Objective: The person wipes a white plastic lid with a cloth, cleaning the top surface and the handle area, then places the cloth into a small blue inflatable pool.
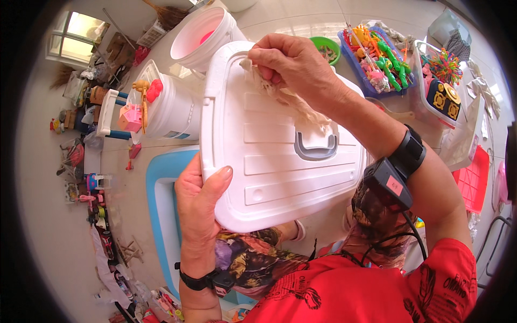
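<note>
A white plastic storage-box lid (268,161) with raised ribs and a grey folding handle (316,153) is tilted up in front of my body. My left hand (202,194) grips its lower left edge, the thumb lying on the lid's face. At the lid's upper edge my right hand (286,66) pinches a cream-coloured cloth (291,103). The rest of the cloth hangs across the lid's face down to the handle. My right fingertips rest close to the rim groove; whether they touch the lid cannot be told.
A blue-and-white tub (161,177) stands to the left, behind it white buckets (202,40). A blue basket of toys (377,60), a green bowl (328,48) and a clear toy bin (438,82) sit at the upper right. A red crate (474,179) lies farther right.
</note>
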{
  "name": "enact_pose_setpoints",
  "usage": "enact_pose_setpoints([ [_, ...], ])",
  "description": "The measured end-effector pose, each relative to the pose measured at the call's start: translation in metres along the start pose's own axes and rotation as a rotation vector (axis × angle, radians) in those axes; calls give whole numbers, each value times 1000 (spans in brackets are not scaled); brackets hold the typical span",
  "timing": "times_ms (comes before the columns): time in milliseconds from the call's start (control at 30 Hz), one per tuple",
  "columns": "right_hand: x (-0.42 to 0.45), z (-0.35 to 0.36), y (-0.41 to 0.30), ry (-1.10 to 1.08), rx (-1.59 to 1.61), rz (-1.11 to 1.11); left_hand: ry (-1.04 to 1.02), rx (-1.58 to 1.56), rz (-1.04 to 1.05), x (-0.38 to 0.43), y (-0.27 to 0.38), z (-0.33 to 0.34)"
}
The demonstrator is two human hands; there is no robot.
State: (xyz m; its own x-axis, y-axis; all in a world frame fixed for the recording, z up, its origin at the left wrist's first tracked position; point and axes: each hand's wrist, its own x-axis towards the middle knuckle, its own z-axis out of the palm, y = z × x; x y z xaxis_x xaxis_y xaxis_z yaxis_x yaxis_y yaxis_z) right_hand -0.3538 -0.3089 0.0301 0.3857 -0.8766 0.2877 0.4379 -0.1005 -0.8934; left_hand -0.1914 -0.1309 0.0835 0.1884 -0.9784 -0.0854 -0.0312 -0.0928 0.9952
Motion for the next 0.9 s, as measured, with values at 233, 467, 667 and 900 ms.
enact_pose_setpoints([
  [233,-3,-21,-4,-254,391,71,9,-39,30,4,1,-2],
  [467,-11,-4,-21,-336,668,21,18,-63,8,7,-2,-1],
  [667,-16,-20,-28,-451,-33,104,63,-96,66,7,-3,-7],
  [900,-27,-15,-8,-315,-291,232,98,-142,164,9,7,-8],
])
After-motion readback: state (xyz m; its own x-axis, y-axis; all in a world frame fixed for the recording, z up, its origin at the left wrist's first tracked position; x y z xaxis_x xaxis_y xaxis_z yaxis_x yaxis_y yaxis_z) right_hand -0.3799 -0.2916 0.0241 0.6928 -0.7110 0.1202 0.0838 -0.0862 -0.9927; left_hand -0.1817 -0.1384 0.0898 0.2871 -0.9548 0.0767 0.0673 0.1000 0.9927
